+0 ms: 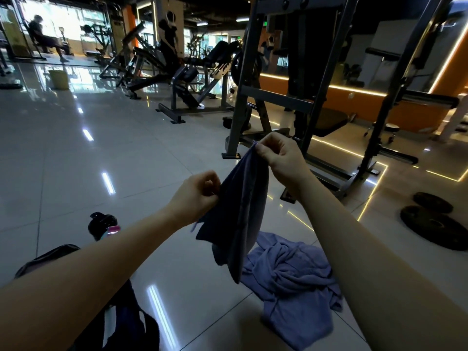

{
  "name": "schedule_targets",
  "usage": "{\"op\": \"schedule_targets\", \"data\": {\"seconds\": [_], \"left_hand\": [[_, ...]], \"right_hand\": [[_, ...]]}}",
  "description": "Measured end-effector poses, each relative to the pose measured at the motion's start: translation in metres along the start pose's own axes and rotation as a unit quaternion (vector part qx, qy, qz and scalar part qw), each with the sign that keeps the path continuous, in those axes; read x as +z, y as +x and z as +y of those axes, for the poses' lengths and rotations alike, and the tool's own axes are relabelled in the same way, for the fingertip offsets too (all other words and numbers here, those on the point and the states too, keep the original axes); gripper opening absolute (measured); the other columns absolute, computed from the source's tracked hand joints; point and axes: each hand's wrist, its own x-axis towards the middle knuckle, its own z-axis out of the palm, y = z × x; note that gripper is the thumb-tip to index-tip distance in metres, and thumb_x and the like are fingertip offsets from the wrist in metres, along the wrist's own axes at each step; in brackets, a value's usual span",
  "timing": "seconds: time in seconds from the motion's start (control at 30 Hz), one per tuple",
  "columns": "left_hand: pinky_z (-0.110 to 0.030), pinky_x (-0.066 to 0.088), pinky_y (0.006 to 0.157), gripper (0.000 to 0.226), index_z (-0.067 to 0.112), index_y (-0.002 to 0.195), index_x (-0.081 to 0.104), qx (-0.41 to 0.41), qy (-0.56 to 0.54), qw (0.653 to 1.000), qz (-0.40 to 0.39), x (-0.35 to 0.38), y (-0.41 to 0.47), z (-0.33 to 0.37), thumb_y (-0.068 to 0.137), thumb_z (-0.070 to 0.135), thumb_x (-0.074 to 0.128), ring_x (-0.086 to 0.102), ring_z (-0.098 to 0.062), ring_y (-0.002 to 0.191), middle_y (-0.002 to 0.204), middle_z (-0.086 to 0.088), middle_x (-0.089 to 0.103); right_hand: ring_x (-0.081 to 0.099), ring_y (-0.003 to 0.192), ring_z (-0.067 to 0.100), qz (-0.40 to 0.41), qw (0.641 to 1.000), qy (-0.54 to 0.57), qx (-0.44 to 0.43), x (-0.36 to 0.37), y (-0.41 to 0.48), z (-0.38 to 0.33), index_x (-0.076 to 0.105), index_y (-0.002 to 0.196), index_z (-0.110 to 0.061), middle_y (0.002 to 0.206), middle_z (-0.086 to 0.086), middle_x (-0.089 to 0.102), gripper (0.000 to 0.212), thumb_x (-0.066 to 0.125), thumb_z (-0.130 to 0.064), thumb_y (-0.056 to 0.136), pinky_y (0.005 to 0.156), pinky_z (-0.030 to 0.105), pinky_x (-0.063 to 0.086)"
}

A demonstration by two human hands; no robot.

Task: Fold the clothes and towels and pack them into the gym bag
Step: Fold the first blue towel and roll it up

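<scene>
A dark blue towel (240, 214) hangs in the air between my hands. My left hand (196, 192) pinches its lower left edge, and my right hand (281, 155) pinches its top corner, higher and farther away. Below it a crumpled lilac-blue cloth (291, 279) lies on the tiled floor. The dark gym bag (126, 323) sits at the bottom left, partly hidden by my left forearm.
A black water bottle (102, 224) with a pink label lies on the floor left of the towel. A grey weight rack (276, 100) stands just beyond my hands. Black weight plates (433, 221) lie at the right. Gym machines and people are far back.
</scene>
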Motion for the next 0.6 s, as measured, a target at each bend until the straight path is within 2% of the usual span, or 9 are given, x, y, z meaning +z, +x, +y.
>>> {"op": "schedule_targets", "data": {"seconds": [0.07,0.1,0.17,0.23,0.33,0.43,0.53,0.6], "left_hand": [[-0.042,0.059,0.073,0.029,0.024,0.084,0.067,0.016,0.052,0.998,0.02,0.007,-0.004,-0.008,0.085,-0.005,0.064,0.071,-0.02,0.077,0.08,0.003,0.073],[-0.037,0.06,0.076,0.03,0.026,0.086,0.072,0.016,0.071,0.997,0.028,0.012,-0.006,-0.01,0.086,-0.003,0.064,0.072,-0.015,0.081,0.084,0.005,0.074],[-0.022,0.057,0.074,0.028,0.023,0.099,0.077,0.013,0.092,0.995,0.033,0.019,-0.009,-0.01,0.087,0.002,0.062,0.07,-0.006,0.086,0.094,0.006,0.075],[-0.014,0.055,0.071,0.026,0.017,0.11,0.074,0.0,0.082,0.996,0.017,0.027,-0.011,-0.012,0.089,0.008,0.064,0.069,-0.006,0.088,0.1,0.004,0.074],[-0.028,0.059,0.079,0.027,0.018,0.114,0.073,-0.017,0.071,0.997,-0.005,0.039,-0.012,-0.015,0.087,0.024,0.073,0.069,-0.008,0.091,0.1,0.006,0.074],[-0.035,0.058,0.084,0.025,0.023,0.108,0.075,-0.031,0.083,0.996,-0.002,0.051,-0.008,-0.019,0.086,0.033,0.077,0.068,-0.006,0.091,0.097,0.011,0.074],[-0.038,0.058,0.087,0.031,0.023,0.111,0.074,-0.054,0.065,0.996,0.012,0.06,-0.003,-0.02,0.084,0.037,0.08,0.067,-0.005,0.093,0.102,0.011,0.072],[-0.037,0.057,0.088,0.039,0.021,0.12,0.071,-0.058,0.07,0.995,0.03,0.064,0.0,-0.017,0.085,0.037,0.079,0.065,-0.009,0.097,0.109,0.006,0.067]], "right_hand": [[0.062,0.094,0.017,0.017,1.0,0.014,-0.008,-0.007,0.001,-0.003,0.06,0.097,-0.018,0.1,0.004,0.061,0.008,0.054,-0.018,0.102,0.08,0.028,0.053],[0.062,0.094,0.017,0.024,1.0,0.017,-0.011,-0.01,0.002,-0.005,0.061,0.098,-0.018,0.1,0.003,0.061,0.008,0.054,-0.018,0.102,0.08,0.03,0.054],[0.063,0.094,0.016,0.036,0.999,0.017,-0.017,-0.015,0.004,-0.007,0.062,0.1,-0.015,0.1,0.003,0.062,0.008,0.056,-0.019,0.102,0.081,0.032,0.056],[0.062,0.091,0.014,0.046,0.999,0.019,-0.023,-0.019,0.004,-0.009,0.062,0.098,-0.015,0.097,0.002,0.061,0.007,0.057,-0.019,0.101,0.081,0.032,0.056],[0.062,0.091,0.016,0.055,0.998,0.02,-0.021,-0.023,0.004,-0.014,0.062,0.099,-0.017,0.097,0.002,0.06,0.007,0.057,-0.021,0.102,0.079,0.03,0.056],[0.061,0.09,0.014,0.059,0.998,0.026,-0.022,-0.028,0.002,-0.017,0.061,0.104,-0.014,0.099,0.003,0.06,0.01,0.056,-0.023,0.102,0.074,0.026,0.053],[0.059,0.089,0.009,0.056,0.997,0.044,-0.023,-0.036,0.001,-0.019,0.06,0.106,-0.01,0.1,0.002,0.059,0.015,0.055,-0.024,0.102,0.071,0.022,0.05],[0.058,0.088,0.007,0.053,0.997,0.057,-0.02,-0.042,0.001,-0.02,0.06,0.102,-0.015,0.1,0.0,0.058,0.011,0.055,-0.024,0.102,0.071,0.021,0.049]]}}
